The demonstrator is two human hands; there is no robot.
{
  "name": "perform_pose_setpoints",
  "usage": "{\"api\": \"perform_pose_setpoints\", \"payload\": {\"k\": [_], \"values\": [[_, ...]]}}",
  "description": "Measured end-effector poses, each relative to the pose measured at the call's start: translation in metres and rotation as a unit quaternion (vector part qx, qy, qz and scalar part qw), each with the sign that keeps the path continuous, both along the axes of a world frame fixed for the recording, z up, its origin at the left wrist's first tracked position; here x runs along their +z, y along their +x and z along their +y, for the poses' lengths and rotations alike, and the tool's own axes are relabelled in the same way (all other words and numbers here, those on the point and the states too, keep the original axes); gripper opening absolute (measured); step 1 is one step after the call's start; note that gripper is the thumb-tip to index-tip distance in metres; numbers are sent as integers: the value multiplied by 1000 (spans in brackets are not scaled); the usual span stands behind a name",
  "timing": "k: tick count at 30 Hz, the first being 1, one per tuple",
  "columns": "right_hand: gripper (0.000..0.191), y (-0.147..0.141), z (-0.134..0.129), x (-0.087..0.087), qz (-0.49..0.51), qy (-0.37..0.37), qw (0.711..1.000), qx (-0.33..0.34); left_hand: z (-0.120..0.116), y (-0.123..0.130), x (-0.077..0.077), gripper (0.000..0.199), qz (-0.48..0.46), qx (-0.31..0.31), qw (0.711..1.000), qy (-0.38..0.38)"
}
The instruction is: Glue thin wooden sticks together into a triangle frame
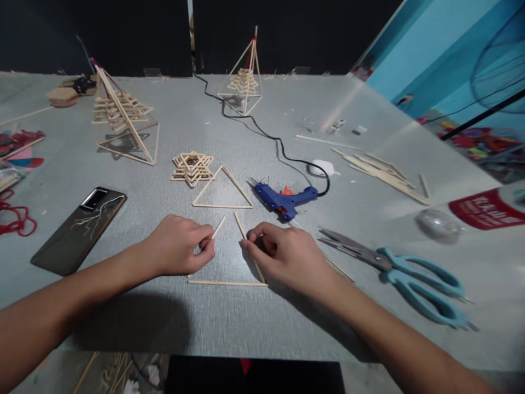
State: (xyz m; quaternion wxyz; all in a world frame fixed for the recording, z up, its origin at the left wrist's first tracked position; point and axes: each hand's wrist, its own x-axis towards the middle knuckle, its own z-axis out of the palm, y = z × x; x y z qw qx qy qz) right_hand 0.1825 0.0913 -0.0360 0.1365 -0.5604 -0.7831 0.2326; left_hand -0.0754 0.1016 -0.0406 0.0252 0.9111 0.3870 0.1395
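Note:
My left hand (184, 244) pinches a thin wooden stick (219, 226) that slants up to the right. Between the thumb and fingers of my right hand (283, 249) is another wooden stick (241, 224), slanting the other way. The top ends of these two are apart. Across the bottom lies a third stick (227, 283), near the lower end of the right one. Just beyond my hands rests a triangle of sticks (223, 206). Behind it sits a stack of star-shaped stick frames (192, 169). A blue hot glue gun (283, 201) lies on its side right of the triangle.
Blue-handled scissors (389, 262) and a bottle with a red label (484, 210) are at the right, with loose sticks (385, 175) behind. A phone (80, 230) lies left. Two stick pyramids (127, 120) stand farther back, and a black cord (262, 131) crosses the table.

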Motion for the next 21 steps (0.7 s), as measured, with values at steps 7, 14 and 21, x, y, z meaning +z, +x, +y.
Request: {"api": "perform_pose_setpoints", "payload": {"k": [7, 14, 21], "values": [[25, -2, -2, -2, 16, 21, 1000, 6, 0, 1, 0, 20, -5, 0, 1000, -10], [27, -2, -3, -1, 11, 21, 1000, 16, 0, 0, 1, 20, -5, -1, 1000, -12], [26, -1, -5, 0, 16, 26, 999, 23, 0, 0, 0, 20, -2, -4, 1000, -14]]}}
